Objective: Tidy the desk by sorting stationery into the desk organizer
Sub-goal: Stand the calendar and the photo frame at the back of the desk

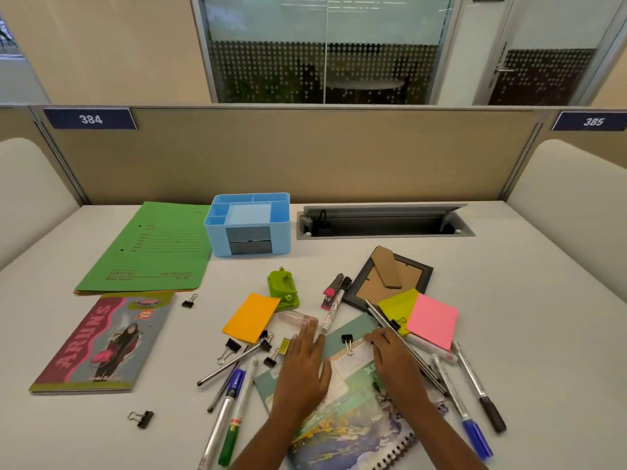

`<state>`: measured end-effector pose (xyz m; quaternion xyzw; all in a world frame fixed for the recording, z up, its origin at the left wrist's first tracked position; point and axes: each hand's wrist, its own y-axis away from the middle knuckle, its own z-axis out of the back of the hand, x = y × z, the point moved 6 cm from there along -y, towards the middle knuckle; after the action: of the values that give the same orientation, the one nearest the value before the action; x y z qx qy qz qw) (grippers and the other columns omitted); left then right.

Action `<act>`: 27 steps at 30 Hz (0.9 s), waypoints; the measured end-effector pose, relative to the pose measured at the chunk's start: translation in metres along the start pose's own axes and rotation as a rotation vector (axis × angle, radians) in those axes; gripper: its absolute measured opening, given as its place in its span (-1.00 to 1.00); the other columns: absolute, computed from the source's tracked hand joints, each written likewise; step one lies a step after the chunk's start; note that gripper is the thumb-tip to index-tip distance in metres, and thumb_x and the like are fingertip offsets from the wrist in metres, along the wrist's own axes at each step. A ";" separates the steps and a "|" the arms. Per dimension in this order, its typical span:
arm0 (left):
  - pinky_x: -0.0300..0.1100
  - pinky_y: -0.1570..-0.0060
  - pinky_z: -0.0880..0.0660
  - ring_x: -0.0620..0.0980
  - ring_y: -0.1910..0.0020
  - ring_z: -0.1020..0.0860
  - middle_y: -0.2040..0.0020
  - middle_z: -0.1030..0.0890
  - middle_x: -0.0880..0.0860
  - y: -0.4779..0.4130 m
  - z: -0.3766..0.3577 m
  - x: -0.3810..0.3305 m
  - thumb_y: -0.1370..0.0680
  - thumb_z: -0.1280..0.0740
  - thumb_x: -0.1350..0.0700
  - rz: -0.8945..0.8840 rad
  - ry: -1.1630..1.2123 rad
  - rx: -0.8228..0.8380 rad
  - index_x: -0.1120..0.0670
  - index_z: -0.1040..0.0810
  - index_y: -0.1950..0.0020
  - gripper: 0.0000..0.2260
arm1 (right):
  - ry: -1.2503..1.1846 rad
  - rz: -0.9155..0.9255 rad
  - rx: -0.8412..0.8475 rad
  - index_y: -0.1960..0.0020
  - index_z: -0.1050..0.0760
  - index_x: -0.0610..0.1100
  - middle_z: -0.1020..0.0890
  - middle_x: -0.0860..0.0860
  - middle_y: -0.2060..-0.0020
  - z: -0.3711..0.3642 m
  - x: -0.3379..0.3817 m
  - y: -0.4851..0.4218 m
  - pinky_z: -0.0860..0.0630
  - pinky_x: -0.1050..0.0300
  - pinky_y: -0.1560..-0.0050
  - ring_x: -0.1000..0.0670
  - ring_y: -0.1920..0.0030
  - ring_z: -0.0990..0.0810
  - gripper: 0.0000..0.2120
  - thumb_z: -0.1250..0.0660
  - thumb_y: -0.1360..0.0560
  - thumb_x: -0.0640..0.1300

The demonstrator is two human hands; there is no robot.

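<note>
The blue desk organizer (281,239) stands at the back of the desk, its compartments holding no stationery that I can see. Stationery lies scattered in front of it. My left hand (302,364) lies flat with straight fingers, the fingertips touching a small clear plastic box (295,316). My right hand (390,354) has its fingers curled down onto the top edge of a desk calendar (353,362), right beside a bundle of black pencils (383,318). Whether it holds the pencils is hidden. Pens (230,398) lie to the left and markers (475,385) to the right.
A green folder (152,245) and a book (101,344) lie left. A green hole punch (283,288), orange (251,317), pink (432,320) and yellow-green (398,301) sticky notes, a stapler (334,288), a photo frame (390,279), several binder clips (230,347) and a spiral notebook (356,432) surround my hands. An open cable tray (383,222) sits at the back.
</note>
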<state>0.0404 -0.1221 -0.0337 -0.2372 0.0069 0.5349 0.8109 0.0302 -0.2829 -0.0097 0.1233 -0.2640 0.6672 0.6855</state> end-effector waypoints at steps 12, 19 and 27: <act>0.04 -0.17 -0.38 0.04 -0.32 -0.29 -0.28 -0.51 0.18 -0.010 0.001 0.002 -0.47 -0.12 0.04 0.024 -0.019 0.084 0.19 -0.56 -0.18 -0.59 | 0.064 0.109 0.055 -0.04 -0.49 -0.10 -0.47 0.17 0.15 0.012 -0.011 -0.002 -0.41 0.22 -0.02 0.09 0.05 -0.41 -0.77 -0.06 -0.56 -0.21; -0.07 -0.16 -0.34 0.13 -0.19 -0.55 -0.23 -0.56 0.16 -0.017 0.003 0.004 -0.46 -0.10 0.08 0.019 -0.054 0.122 0.17 -0.59 -0.14 -0.61 | 0.038 0.061 0.067 0.05 -0.60 -0.29 -0.63 -0.21 0.09 0.016 -0.034 0.002 -0.59 0.13 0.19 -0.17 0.09 -0.61 -0.65 -0.36 -0.20 -0.52; -0.04 0.24 -0.60 0.22 0.07 -0.65 0.04 -0.65 0.25 -0.010 0.013 -0.006 -0.06 -0.60 0.28 0.085 -0.188 0.163 0.22 -0.66 0.09 -0.56 | 0.317 0.066 0.025 0.32 -0.60 -0.16 -0.64 -0.05 0.43 0.029 -0.034 0.006 -0.49 0.11 0.56 -0.05 0.44 -0.56 -0.73 -0.55 -0.05 -0.37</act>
<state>0.0433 -0.1252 -0.0169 -0.1190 -0.0156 0.5864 0.8010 0.0199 -0.3264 -0.0043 0.0162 -0.1482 0.7039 0.6945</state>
